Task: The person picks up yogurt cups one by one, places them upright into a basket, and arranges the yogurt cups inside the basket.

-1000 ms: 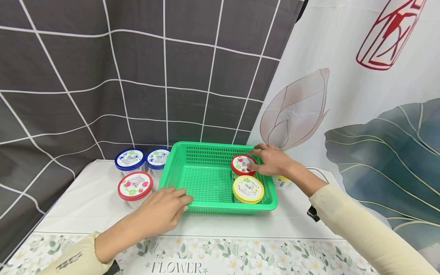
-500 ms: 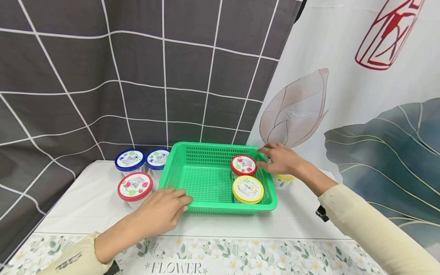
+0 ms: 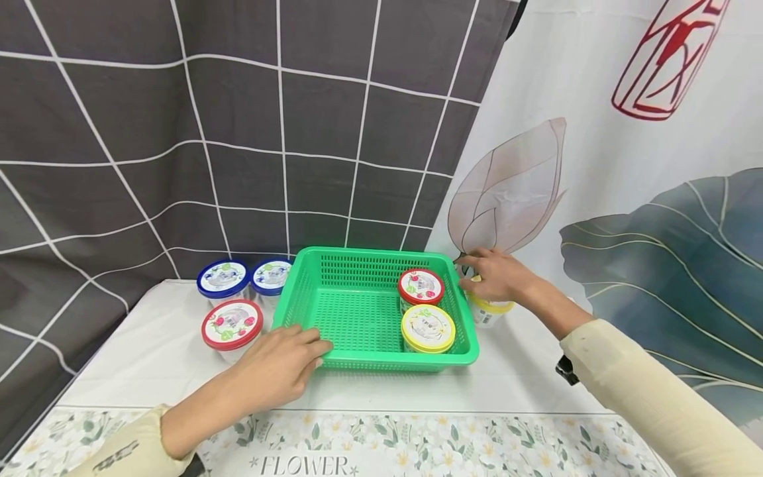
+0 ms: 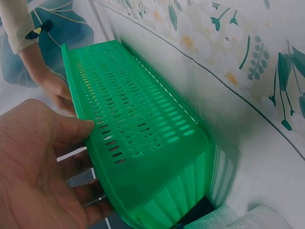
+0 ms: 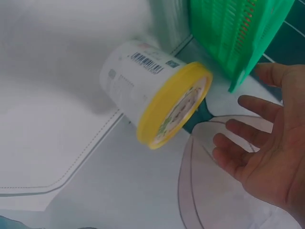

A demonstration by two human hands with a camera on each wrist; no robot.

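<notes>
My left hand [image 3: 277, 364] grips the near left rim of a green plastic basket [image 3: 381, 359]; the left wrist view shows its thumb outside the wall and the fingers across the rim. Inside the basket's right end stand a red-lidded tub [image 3: 420, 286] and, nearer me, a yellow-lidded tub [image 3: 428, 329]. My right hand [image 3: 497, 277] hovers past the right rim with relaxed, spread fingers, holding nothing. It is over another yellow-lidded tub [image 5: 136, 83] standing just outside the basket, and partly hides its lid in the head view.
Left of the basket stand two blue-lidded tubs [image 3: 223, 278] and a red-lidded tub [image 3: 232, 324] in front of them. A dark gridded curtain [image 3: 238, 99] and a pale printed one [image 3: 536, 79] hang behind the white, flower-bordered tablecloth [image 3: 381, 394].
My right hand has moved right from the red-lidded tub in the basket, across the rim, to above the yellow-lidded tub outside. My left hand stays on the rim.
</notes>
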